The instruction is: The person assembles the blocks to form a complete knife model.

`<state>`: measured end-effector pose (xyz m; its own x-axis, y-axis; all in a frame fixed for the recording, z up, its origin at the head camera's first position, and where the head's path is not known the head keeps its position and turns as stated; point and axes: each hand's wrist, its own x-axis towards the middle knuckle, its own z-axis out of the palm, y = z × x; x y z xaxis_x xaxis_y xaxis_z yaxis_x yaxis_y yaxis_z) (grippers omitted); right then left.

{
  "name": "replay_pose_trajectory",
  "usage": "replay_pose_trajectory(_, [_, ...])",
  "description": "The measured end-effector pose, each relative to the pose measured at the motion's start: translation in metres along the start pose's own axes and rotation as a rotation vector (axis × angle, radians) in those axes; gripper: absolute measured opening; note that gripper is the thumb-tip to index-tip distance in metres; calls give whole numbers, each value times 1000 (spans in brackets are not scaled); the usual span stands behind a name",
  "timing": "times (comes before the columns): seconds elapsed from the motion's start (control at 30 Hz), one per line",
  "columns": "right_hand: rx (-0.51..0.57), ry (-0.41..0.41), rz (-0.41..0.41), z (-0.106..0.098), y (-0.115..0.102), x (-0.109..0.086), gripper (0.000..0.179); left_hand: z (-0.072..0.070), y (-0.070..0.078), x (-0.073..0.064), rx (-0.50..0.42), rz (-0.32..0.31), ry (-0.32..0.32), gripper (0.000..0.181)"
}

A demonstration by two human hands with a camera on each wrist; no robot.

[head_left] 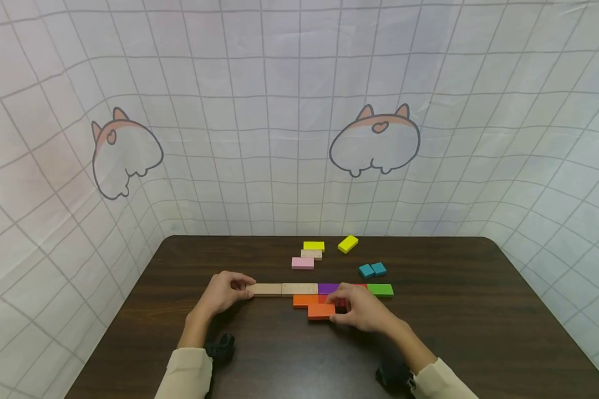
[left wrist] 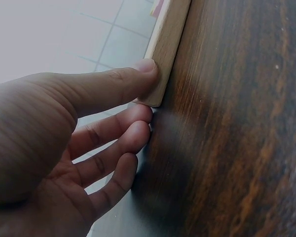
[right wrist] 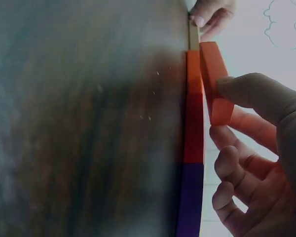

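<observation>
Orange held block (head_left: 321,312), raised off the dark table (head_left: 269,366) and tilted in the right wrist view; clock directions are taken about it, as the head view shows it. Right hand (head_left: 363,308), at 3 o'clock, pinches the block by its nearer end between thumb and fingers, a hold that probably leaves the 9 o'clock end free and in sight. Left hand (head_left: 226,292), at 9 o'clock, pinches the outer end of the first wooden block (head_left: 266,290), thumb on its 6 o'clock face, presumably to steady the row. That row continues clockwise: second wooden block (head_left: 299,289), purple block (head_left: 328,288), a red piece mostly hidden by the right hand, and green block (head_left: 381,290). Along the row's 6 o'clock side lie the resting orange block (head_left: 305,301) and front red block (head_left: 323,298), apparently set close so the longer row backs them. Whether the two orange blocks touch cannot be told. Loose pieces, seemingly kept aside: pink block (head_left: 303,263), small wooden block (head_left: 311,255) and yellow block (head_left: 314,245) around 12 o'clock; angled yellow block (head_left: 348,244) at 1; blue blocks (head_left: 366,271) between 1 and 2.
</observation>
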<state>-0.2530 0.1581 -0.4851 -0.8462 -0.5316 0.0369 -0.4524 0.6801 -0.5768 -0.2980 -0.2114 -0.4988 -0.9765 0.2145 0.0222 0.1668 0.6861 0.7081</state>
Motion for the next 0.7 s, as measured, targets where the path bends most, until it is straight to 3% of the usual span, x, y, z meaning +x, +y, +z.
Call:
replay_pose_trajectory(0.27, [-61,-14,-6,6,-5,2,23,0,2,0,0,2,-3,20])
replay_pose_trajectory(0.7, [-52,-26,26,8,-12,4,26,-2,2,0,1,-12,-8,21])
